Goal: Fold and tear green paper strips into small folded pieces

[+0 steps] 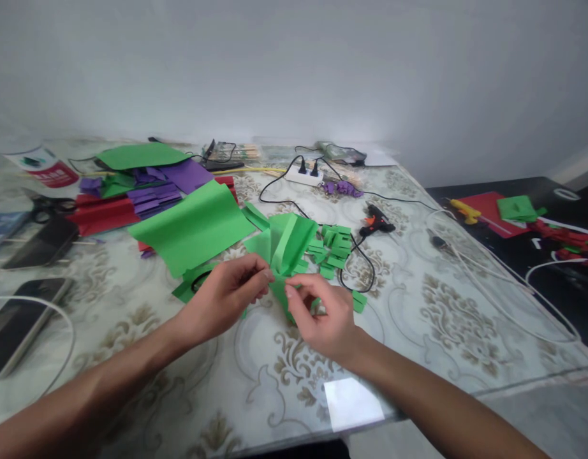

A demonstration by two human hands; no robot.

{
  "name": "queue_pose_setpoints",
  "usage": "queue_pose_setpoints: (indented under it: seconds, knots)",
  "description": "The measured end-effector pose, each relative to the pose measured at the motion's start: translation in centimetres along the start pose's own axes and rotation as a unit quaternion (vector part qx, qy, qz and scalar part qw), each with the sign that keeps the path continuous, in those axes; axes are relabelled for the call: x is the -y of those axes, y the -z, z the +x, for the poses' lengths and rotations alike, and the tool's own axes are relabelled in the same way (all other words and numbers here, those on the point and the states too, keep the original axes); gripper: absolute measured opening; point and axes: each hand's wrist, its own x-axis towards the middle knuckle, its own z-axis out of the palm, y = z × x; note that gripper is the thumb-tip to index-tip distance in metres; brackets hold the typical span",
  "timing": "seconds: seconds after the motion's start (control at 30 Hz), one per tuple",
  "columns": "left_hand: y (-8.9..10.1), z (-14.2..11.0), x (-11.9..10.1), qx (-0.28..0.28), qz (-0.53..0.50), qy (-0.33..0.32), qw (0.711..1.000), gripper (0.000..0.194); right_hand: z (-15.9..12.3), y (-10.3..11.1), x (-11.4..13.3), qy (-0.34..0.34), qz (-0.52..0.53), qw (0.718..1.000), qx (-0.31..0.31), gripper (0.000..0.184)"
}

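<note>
My left hand [231, 287] and my right hand [323, 312] meet almost fingertip to fingertip above the middle of the table. Both are closed in a pinch; whatever lies between the fingertips is too small or hidden to make out. Green paper [280, 296] shows just below and between the fingers. Right behind them stand folded green paper pieces [291, 239], with a pile of small cut green paper strips [335, 245] to their right. Beside my left hand a black loop [199, 280] lies on green paper, partly covered by the hand.
A large green sheet [193, 226] and purple paper strips [155, 199] lie left. Scissors [48, 207], a phone [23, 325] and a white bottle [40, 166] are farther left. A black glue gun [376, 221] and corded power strip [303, 175] sit behind right. A white cable [495, 293] crosses the right side.
</note>
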Motion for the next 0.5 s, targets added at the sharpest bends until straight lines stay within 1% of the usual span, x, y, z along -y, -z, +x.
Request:
queue_pose_setpoints:
  seconds: [0.03, 0.1, 0.13, 0.17, 0.2, 0.23, 0.27, 0.3, 0.37, 0.4, 0.43, 0.5]
  knots:
    - [0.2, 0.0, 0.0, -0.005, 0.004, 0.001, 1.000, 0.032, 0.1, 0.1, 0.2, -0.016, 0.016, 1.000, -0.007, 0.005]
    - [0.7, 0.1, -0.2, -0.013, 0.011, 0.002, 1.000, 0.032, 0.5, 0.2, 0.3, -0.076, 0.065, 0.995, -0.010, 0.012]
    - [0.9, 0.2, -0.4, -0.015, 0.012, 0.002, 1.000, 0.032, 0.7, 0.2, 0.3, -0.124, 0.103, 0.987, -0.004, 0.016]
    - [1.1, 0.2, -0.5, -0.016, 0.010, 0.001, 1.000, 0.032, 1.0, 0.2, 0.2, -0.182, 0.150, 0.972, 0.008, 0.019]
    - [1.3, 0.2, -0.7, -0.012, 0.005, 0.001, 1.000, 0.031, 1.3, 0.1, 0.0, -0.250, 0.205, 0.946, 0.023, 0.022]
    - [1.5, 0.2, -0.8, -0.004, -0.002, 0.001, 1.000, 0.030, 1.6, 0.0, -0.3, -0.313, 0.268, 0.911, 0.035, 0.024]
    - [1.6, 0.2, -0.9, 0.008, -0.012, 0.003, 1.000, 0.030, 1.8, 0.0, -0.6, -0.366, 0.314, 0.874, 0.051, 0.026]
    - [1.7, 0.2, -0.9, 0.024, -0.023, 0.005, 0.999, 0.029, 2.0, -0.1, -0.9, -0.405, 0.353, 0.842, 0.055, 0.027]
    - [1.9, 0.1, -0.9, 0.061, -0.047, 0.006, 0.997, 0.029, 2.4, -0.2, -1.5, -0.445, 0.423, 0.788, 0.051, 0.028]
    - [1.9, 0.1, -1.0, 0.082, -0.056, 0.006, 0.995, 0.029, 2.5, -0.2, -1.7, -0.451, 0.450, 0.769, 0.050, 0.027]
    - [2.0, 0.1, -1.0, 0.102, -0.063, 0.006, 0.993, 0.030, 2.6, -0.2, -1.9, -0.455, 0.470, 0.755, 0.045, 0.026]
    - [2.1, 0.0, -1.2, 0.139, -0.072, 0.008, 0.988, 0.031, 2.8, 0.2, -2.0, -0.465, 0.495, 0.734, 0.026, 0.025]
